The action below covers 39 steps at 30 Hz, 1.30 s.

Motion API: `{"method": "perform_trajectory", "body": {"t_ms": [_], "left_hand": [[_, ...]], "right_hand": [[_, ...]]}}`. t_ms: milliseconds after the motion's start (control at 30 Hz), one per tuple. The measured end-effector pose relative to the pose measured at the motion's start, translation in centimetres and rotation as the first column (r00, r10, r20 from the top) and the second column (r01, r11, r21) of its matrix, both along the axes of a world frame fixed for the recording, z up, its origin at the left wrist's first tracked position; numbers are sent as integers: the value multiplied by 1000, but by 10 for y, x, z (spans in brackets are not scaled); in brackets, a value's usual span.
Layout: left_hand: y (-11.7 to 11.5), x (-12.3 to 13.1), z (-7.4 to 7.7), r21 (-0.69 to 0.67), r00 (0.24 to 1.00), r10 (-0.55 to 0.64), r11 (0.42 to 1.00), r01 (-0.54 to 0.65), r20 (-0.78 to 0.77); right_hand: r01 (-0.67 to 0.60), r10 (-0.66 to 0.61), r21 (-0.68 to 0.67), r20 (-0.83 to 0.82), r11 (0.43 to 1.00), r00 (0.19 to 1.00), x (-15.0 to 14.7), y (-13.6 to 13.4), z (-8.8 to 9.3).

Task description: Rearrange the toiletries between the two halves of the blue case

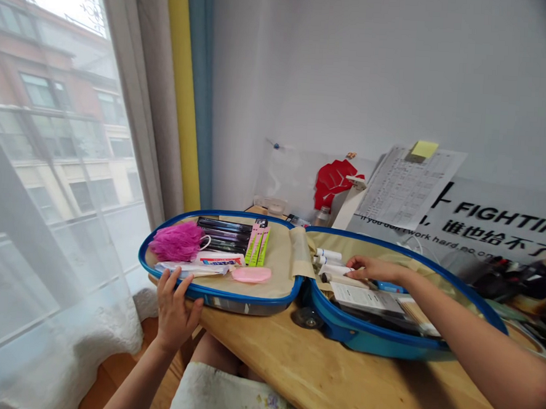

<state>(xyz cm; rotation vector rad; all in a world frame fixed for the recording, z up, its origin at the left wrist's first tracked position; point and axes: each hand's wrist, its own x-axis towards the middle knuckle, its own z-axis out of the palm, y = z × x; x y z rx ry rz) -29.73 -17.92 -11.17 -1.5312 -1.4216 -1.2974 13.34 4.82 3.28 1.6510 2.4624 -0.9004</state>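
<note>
An open blue suitcase (267,303) lies on a wooden table (336,381). My left hand (174,309) rests on the rim of its left half with fingers spread, holding nothing. That half holds a pink bath pouf (176,240), a toothpaste tube (218,258), pink-green boxes (257,245), dark packets (222,233) and a pink soap case (251,275). My right hand (373,269) reaches into the right half, fingers curled on a white tube (336,270) among other white tubes (329,254) and a paper booklet (364,296).
A window with a sheer curtain (45,215) fills the left. Against the wall stand a red fist ornament (334,180), a printed sheet with a yellow sticky note (410,185) and a banner with lettering (498,230). Dark clutter (522,281) sits at the right.
</note>
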Motion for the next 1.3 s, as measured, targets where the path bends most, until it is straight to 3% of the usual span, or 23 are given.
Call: {"method": "perform_trajectory", "body": {"t_ms": [300, 433, 633, 733, 800, 900, 1000, 1100, 1200, 1300], "left_hand": [[1, -2, -3, 3, 1000, 5, 1000, -5, 2], [1, 0, -2, 2, 1000, 12, 1000, -12, 19], [1, 3, -1, 1, 1000, 16, 1000, -16, 24], [1, 3, -2, 3, 1000, 10, 1000, -10, 17], [1, 3, -1, 8, 1000, 5, 1000, -5, 15], [1, 4, 0, 11, 1000, 4, 1000, -4, 15], [1, 4, 1, 15, 1000, 7, 1000, -7, 19], [1, 4, 0, 10, 1000, 6, 1000, -6, 16], [1, 3, -1, 2, 1000, 8, 1000, -8, 9], [1, 3, -2, 6, 1000, 16, 1000, -16, 8]], "right_hand": [[-48, 44, -179, -29, 983, 999, 9, -1, 0], [-58, 47, -159, -75, 986, 996, 13, -5, 3], [59, -54, 16, -227, 998, 972, 21, -22, 39], [117, -76, 114, -317, 986, 945, 7, -29, 63], [157, -60, 208, -407, 966, 911, -20, -34, 73], [125, 26, 285, -471, 950, 882, -89, -46, 71], [-45, 195, 372, -375, 927, 906, -172, -65, 54], [-135, 286, 428, -311, 893, 906, -243, -85, 31], [-203, 337, 457, -232, 866, 913, -287, -98, 12], [-249, 358, 473, -156, 845, 921, -303, -103, 2]]}}
